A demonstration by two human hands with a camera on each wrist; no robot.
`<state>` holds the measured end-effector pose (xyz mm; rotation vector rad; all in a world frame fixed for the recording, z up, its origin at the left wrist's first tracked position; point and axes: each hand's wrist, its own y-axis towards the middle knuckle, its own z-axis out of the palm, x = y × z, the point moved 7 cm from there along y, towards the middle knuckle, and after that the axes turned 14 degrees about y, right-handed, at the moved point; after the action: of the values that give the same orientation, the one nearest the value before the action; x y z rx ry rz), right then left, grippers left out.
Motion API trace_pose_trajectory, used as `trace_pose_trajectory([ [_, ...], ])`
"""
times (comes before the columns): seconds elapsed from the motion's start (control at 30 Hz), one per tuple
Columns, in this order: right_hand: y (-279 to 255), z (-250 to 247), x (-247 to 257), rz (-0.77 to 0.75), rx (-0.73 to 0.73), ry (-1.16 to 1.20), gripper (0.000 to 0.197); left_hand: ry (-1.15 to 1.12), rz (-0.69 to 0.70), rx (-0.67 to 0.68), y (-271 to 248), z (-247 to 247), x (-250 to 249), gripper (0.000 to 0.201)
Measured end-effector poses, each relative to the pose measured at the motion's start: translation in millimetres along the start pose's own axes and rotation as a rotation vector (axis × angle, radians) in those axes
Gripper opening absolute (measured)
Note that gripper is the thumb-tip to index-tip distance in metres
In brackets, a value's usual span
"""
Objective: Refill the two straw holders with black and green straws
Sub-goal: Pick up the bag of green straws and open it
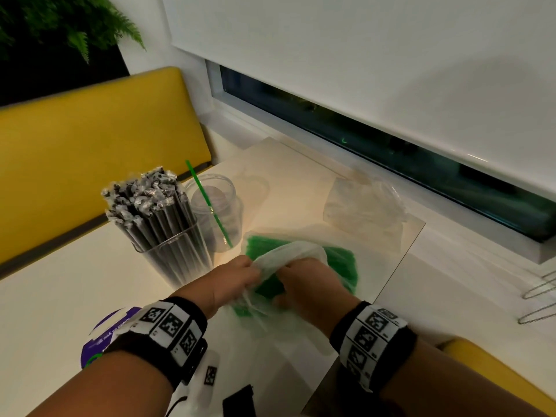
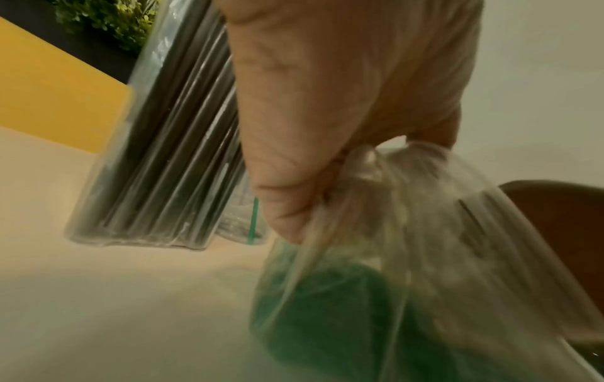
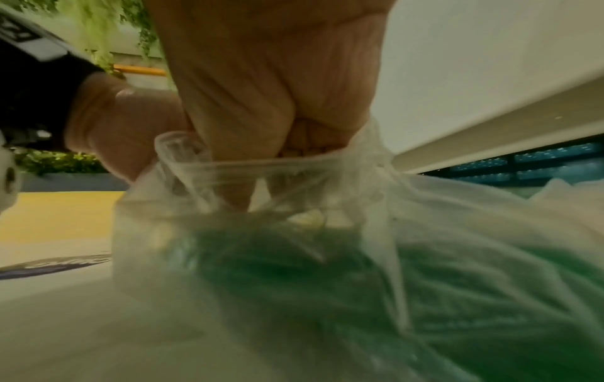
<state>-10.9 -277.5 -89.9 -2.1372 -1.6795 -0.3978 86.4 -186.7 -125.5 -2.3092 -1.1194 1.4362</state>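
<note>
I have the clear plastic bag of green straws (image 1: 304,266) lying on the tabletop (image 1: 60,302) in front of me, and both hands are on its gathered mouth: my left hand (image 1: 233,276) is curled tight on a twist of the film, and my right hand (image 1: 307,281) is bunched on the film just beside it, so the two fists nearly touch. To open it well, I think I should pull the two pinches apart sideways and low, keeping the bag's weight on the tabletop so the straws do not spill, and I should widen the mouth enough for a whole handful to come out at once. The jar (image 1: 215,206) meant for the green ones stands just behind the bag with only a single green straw (image 1: 207,203) leaning in it, while the square holder (image 1: 174,251) to its left is already packed with wrapped black straws (image 1: 150,203), so I judge the green half is all that remains. From above I see the layout and an empty crumpled bag (image 1: 364,206) near the window; the left wrist view shows my thumb pressed into the film, and the right wrist view shows the rolled rim of the bag's mouth under my knuckles, blurred, which the head view hides
</note>
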Motion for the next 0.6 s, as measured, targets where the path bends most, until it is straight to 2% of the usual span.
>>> trace_pose_trajectory([
  [0.07,1.2,8.8,2.3,-0.045,0.012,-0.065,0.070,0.267,0.006,-0.097,2.0,-6.5,-6.9,0.053],
  [0.13,-3.7,18.7,-0.9,-0.049,0.051,-0.082,0.099,0.584,0.066,-0.342,-1.8,-17.5,-21.6,0.044],
  [0.17,-5.2,22.4,-4.2,-0.060,0.066,-0.059,0.112,0.659,0.174,-0.460,-5.7,-18.0,-33.9,0.033],
  [0.2,-5.5,25.6,-6.0,-0.083,0.084,-0.033,0.122,0.686,0.329,-0.514,-11.5,-12.2,-47.6,0.024],
  [0.27,-2.6,31.6,-12.3,-0.109,0.123,-0.014,0.130,0.701,0.598,-0.509,-19.8,2.7,-62.5,0.026],
  [0.33,1.5,33.5,-17.0,-0.107,0.153,-0.061,0.130,0.671,0.775,-0.435,-24.4,14.9,-62.5,0.038],
  [0.4,2.4,35.5,-23.2,-0.066,0.203,-0.112,0.130,0.833,0.855,-0.394,-23.1,26.0,-55.7,0.047],
  [0.47,2.5,38.6,-27.2,-0.035,0.247,-0.130,0.127,0.908,0.851,-0.369,-19.5,26.1,-50.9,0.051],
  [0.5,1.7,41.2,-29.9,0.007,0.282,-0.137,0.117,0.868,0.820,-0.348,-20.2,23.8,-53.5,0.052],
  [0.53,2.2,44.6,-32.5,0.034,0.288,-0.126,0.100,0.836,0.820,-0.387,-21.2,21.0,-58.3,0.055],
  [0.6,5.8,46.0,-35.7,0.069,0.241,-0.097,0.056,0.569,0.681,-0.297,-22.9,12.0,-59.3,0.072],
])
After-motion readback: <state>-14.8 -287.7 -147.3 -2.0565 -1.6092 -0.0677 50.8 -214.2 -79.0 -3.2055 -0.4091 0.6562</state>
